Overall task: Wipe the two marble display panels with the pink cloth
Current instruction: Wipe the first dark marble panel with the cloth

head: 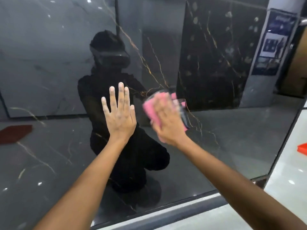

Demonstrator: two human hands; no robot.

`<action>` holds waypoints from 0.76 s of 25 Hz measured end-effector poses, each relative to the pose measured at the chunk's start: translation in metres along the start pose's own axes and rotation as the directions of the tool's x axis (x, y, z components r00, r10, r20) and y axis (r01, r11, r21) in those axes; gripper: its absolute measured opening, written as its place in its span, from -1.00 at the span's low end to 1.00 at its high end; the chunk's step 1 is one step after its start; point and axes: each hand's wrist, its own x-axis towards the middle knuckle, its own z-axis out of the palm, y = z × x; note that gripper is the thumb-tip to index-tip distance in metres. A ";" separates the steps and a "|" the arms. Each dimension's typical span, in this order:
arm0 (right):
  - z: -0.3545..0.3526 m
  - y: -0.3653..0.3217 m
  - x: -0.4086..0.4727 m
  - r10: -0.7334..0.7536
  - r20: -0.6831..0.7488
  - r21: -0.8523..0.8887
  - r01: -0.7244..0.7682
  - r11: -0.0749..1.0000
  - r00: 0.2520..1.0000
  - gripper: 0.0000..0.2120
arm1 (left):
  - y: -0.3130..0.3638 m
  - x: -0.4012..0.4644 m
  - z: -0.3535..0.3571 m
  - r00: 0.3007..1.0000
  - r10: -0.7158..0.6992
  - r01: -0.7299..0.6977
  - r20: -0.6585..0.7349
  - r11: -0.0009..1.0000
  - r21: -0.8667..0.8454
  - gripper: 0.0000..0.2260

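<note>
Cloth [152, 110] under R hand [167, 120] on panel [224, 130]; L hand [118, 113] flat.

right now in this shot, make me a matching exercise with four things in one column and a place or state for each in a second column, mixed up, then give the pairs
Things
1. left hand
2. fuzzy pink cloth
3. glossy dark marble panel with gold veins
4. flat orange object

Place or state
A. on the pale floor at the far right edge
B. fingers straight and spread, palm flat on the panel
C. upright, reflecting the crouching person
D. pressed to the panel under the blurred right hand

Pairs: 1-B, 2-D, 3-C, 4-A
</note>
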 end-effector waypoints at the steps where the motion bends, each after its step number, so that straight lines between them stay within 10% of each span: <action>1: 0.000 -0.003 -0.009 -0.248 0.130 -0.049 0.256 0.966 0.960 -0.33 | 0.000 0.000 0.000 1.000 0.007 -0.007 0.007 1.000 -0.003 -0.46; 3: -0.011 0.050 0.003 -0.297 0.114 -0.152 0.313 0.938 0.948 -0.33 | -0.001 0.002 0.000 1.000 0.009 -0.009 0.017 1.000 -0.003 -0.45; 5: -0.039 0.114 0.030 0.267 -0.016 -0.013 -0.268 0.963 0.963 -0.31 | -0.002 0.002 0.001 0.999 0.017 -0.018 0.036 0.999 0.027 -0.46; 8: -0.070 0.131 0.065 0.873 -0.052 0.209 -0.849 0.485 0.485 -0.32 | 0.005 0.002 -0.006 0.999 0.001 0.000 0.041 1.000 -0.024 -0.48; 9: -0.064 0.108 0.073 0.845 -0.070 0.133 -0.834 0.535 0.530 -0.31 | 0.008 0.011 -0.011 0.999 -0.021 0.024 0.031 0.996 -0.086 -0.52; 11: -0.044 0.053 0.074 0.358 -0.033 0.009 -0.358 0.934 0.933 -0.28 | 0.013 0.052 -0.022 0.999 -0.024 0.017 -0.037 0.984 -0.177 -0.60; 13: -0.044 0.044 0.072 -0.182 0.144 -0.070 0.194 0.979 0.973 -0.29 | 0.016 0.114 -0.029 0.999 0.012 -0.019 -0.043 0.987 -0.159 -0.58; 15: -0.063 0.095 0.091 -0.052 0.026 0.004 0.052 0.999 0.998 -0.32 | 0.014 0.156 -0.028 0.996 0.090 -0.089 0.005 0.995 -0.036 -0.53; 16: -0.075 0.125 0.103 0.250 -0.070 0.140 -0.238 0.961 0.966 -0.35 | 0.013 0.161 -0.024 0.993 0.121 -0.121 0.017 0.992 0.026 -0.52; 19: -0.103 0.160 0.131 0.861 -0.147 0.391 -0.772 0.502 0.486 -0.36 | 0.014 0.150 -0.014 0.994 0.111 -0.112 0.012 0.991 0.070 -0.51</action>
